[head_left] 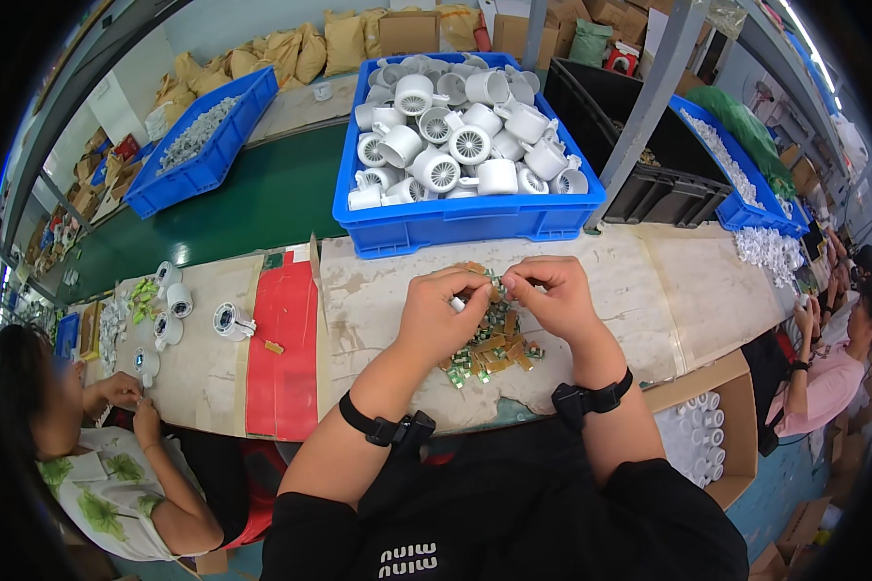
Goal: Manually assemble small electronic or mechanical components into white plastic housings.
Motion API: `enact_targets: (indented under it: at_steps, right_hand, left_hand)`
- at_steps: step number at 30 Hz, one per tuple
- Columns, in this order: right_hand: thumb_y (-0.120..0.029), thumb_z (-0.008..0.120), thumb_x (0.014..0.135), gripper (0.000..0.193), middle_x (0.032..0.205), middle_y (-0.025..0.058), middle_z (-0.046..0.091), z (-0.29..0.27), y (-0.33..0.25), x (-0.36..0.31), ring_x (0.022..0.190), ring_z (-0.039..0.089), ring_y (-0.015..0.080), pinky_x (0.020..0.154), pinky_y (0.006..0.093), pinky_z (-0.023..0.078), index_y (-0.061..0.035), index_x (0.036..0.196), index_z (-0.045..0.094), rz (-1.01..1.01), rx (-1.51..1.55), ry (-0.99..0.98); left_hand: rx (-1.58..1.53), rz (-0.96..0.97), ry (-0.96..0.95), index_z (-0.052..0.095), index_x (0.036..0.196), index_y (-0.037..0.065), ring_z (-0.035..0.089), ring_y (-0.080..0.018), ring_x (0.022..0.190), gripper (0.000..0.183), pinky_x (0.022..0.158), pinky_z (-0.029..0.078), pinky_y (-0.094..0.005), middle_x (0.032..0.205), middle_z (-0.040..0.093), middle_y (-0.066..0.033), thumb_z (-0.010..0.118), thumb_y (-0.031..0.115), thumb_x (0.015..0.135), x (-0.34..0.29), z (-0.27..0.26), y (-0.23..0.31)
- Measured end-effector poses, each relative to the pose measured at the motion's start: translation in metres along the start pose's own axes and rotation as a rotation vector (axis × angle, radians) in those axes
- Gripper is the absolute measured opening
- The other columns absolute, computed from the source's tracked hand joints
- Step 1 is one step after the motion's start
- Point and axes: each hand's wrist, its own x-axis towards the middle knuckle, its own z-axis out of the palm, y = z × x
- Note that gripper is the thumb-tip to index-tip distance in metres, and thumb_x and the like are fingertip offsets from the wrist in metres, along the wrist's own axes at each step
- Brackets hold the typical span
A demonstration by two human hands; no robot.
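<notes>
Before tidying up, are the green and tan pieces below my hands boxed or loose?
Loose: the green and tan pieces lie heaped on the worktable.

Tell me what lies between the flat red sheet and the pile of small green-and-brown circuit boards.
In the head view, pale, stained tabletop separates the sheet from the pile, with the person's left forearm crossing above.

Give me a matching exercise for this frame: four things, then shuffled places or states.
Things
1. Small circuit boards
2. Black crate
3. Red sheet
4. Open cardboard box

Places and states
A. Flat on the worktop, left of the left hand
B. Holding rows of white parts
C. Heaped near the left hand and right hand
D. Just right of the large blue bin

Pairs: 1-C, 2-D, 3-A, 4-B
</notes>
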Motion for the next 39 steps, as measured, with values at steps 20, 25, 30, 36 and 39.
enact_targets:
  at_steps: [20,25,30,36,39]
  right_hand:
    - [-0.007,0.074,0.097,0.013,0.08,0.0073,0.074,0.003,0.01,-0.003,0.069,0.066,0.0118,0.063,0.028,0.053,0.0039,0.093,0.078,-0.023,0.089,-0.05]
    - [-0.007,0.078,0.093,0.011,0.083,0.01,0.077,0.003,0.005,-0.001,0.074,0.069,0.0152,0.068,0.0299,0.055,0.0005,0.101,0.08,-0.085,-0.044,-0.078]
    - [-0.006,0.077,0.093,0.011,0.082,0.0103,0.076,0.005,0.012,0.0,0.072,0.07,0.0165,0.067,0.0307,0.055,0.0008,0.1,0.08,-0.123,-0.068,-0.057]
    - [-0.007,0.077,0.093,0.011,0.083,0.0112,0.076,0.011,0.008,-0.002,0.072,0.07,0.0177,0.066,0.0311,0.054,-0.0006,0.101,0.081,-0.117,-0.05,-0.03]
    - [-0.01,0.078,0.093,0.012,0.084,0.0114,0.076,0.017,0.001,-0.005,0.072,0.07,0.0195,0.067,0.0314,0.054,-0.0013,0.101,0.08,-0.133,-0.068,0.054]
  left_hand:
    - [0.114,0.131,-0.026,0.073,0.084,0.001,0.068,-0.0256,0.064,0.005,0.062,0.053,-0.0341,0.079,0.072,-0.0125,0.075,0.006,0.085,-0.004,-0.005,0.007]
    - [0.257,0.19,0.004,0.073,0.084,0.001,0.071,-0.032,0.069,0.005,0.064,0.056,-0.0385,0.081,0.073,-0.0144,0.073,0.006,0.086,-0.004,-0.007,0.006]
    - [0.22,0.232,-0.02,0.075,0.088,0.0,0.069,-0.0253,0.064,0.004,0.06,0.052,-0.0337,0.076,0.073,-0.0125,0.073,0.004,0.089,-0.001,-0.009,0.003]
    - [0.232,0.251,0.031,0.074,0.087,-0.001,0.068,-0.0239,0.063,0.005,0.059,0.051,-0.0323,0.076,0.073,-0.0123,0.072,0.004,0.089,-0.005,-0.005,0.002]
    - [0.164,0.229,0.082,0.074,0.086,0.0,0.069,-0.0251,0.064,0.005,0.06,0.052,-0.0331,0.075,0.072,-0.0129,0.073,0.005,0.088,-0.003,0.0,0.005]
